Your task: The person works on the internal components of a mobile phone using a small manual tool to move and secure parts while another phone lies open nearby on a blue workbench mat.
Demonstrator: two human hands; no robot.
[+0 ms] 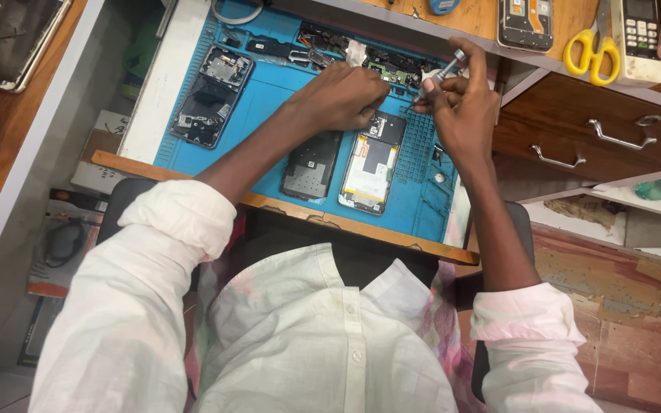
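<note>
Between the two hands, on the blue work mat [269, 115], lies an opened phone [372, 162] with its back off, showing a pale battery and a dark board at its upper end. Just above that upper end the right hand [460, 115] has its grip pinched around a slim metal screwdriver [439, 76], thumb and first fingers closed on the shaft, the tip angled down toward the phone's top corner; the steep tilt looks suited to bearing down on a small screw, though the tip itself is too small to make out. Opposite that grip, the left hand [342, 95] is curled with its fingers pressed together down on the phone's top edge, seemingly to steady the phone; whether it pinches a small part I cannot tell. Beside the left grip, touching the opened phone's side, lies a dark back cover [311, 166]. Farther out on that side rests a second stripped phone frame [214, 95]. Beyond both grips a row of small boards and parts [376, 65] lines the mat's far edge, within easy reach. Well past the right grip, on the wooden table [568, 19], lie yellow-handled scissors [592, 46]
</note>
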